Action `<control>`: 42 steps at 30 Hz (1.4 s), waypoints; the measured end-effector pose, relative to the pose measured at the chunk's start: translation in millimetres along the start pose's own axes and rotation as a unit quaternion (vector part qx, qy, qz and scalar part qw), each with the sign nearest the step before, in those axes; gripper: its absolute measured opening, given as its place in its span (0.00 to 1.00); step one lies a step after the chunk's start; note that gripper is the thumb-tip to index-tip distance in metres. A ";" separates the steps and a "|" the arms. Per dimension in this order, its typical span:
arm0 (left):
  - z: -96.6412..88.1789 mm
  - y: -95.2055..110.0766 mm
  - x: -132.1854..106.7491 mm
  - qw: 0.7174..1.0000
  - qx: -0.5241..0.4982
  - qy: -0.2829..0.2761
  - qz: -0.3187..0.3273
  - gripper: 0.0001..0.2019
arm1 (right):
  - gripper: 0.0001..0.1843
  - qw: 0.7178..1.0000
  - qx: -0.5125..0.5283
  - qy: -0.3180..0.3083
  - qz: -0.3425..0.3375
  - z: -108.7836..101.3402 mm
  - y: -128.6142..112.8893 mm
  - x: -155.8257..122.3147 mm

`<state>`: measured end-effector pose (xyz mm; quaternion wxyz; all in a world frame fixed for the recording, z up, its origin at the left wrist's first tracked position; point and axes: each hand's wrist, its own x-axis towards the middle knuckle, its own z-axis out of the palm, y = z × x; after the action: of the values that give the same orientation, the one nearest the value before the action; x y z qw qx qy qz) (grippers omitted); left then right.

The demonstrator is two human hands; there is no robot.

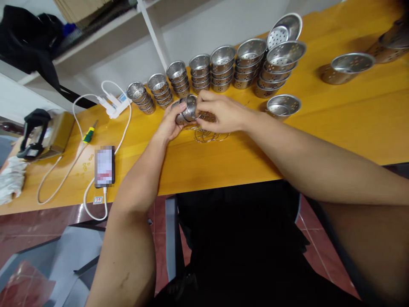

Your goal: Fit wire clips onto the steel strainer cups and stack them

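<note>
My left hand point(169, 124) is wrapped round a small perforated steel cup point(188, 108), holding it on its side just above the yellow table point(223, 162). My right hand point(220, 113) is closed in a pinch at the cup's rim, on something I cannot make out, possibly a wire ring. A loose pile of thin wire rings point(209, 135) lies on the table right under both hands.
Several stacks of the same perforated cups point(220, 68) line the table's far edge, with a single cup point(283, 105) to the right and larger ones point(347, 67) further right. A phone point(104, 166), white cables point(79, 170), a power strip point(113, 104), a screwdriver point(89, 133) and a tape dispenser point(35, 134) lie at the left.
</note>
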<state>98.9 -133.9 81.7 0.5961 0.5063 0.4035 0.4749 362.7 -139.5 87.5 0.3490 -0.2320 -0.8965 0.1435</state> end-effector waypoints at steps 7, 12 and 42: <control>-6.4 3.8 -1.9 0.998 0.013 -0.047 -0.042 0.32 | 0.26 0.998 -0.053 -0.021 -0.037 -9.8 4.6 -1.0; -4.7 5.6 -4.6 0.997 0.018 -0.055 -0.047 0.33 | 0.26 0.995 -0.044 -0.050 -0.074 -6.0 6.1 0.5; -21.8 -10.0 17.0 0.998 -0.009 0.044 0.035 0.33 | 0.32 0.991 0.115 -0.011 0.061 1.3 -0.9 -0.9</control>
<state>83.3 -112.9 68.2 0.5657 0.4930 0.4070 0.5208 362.1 -140.9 86.5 0.3543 -0.2435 -0.8619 0.2689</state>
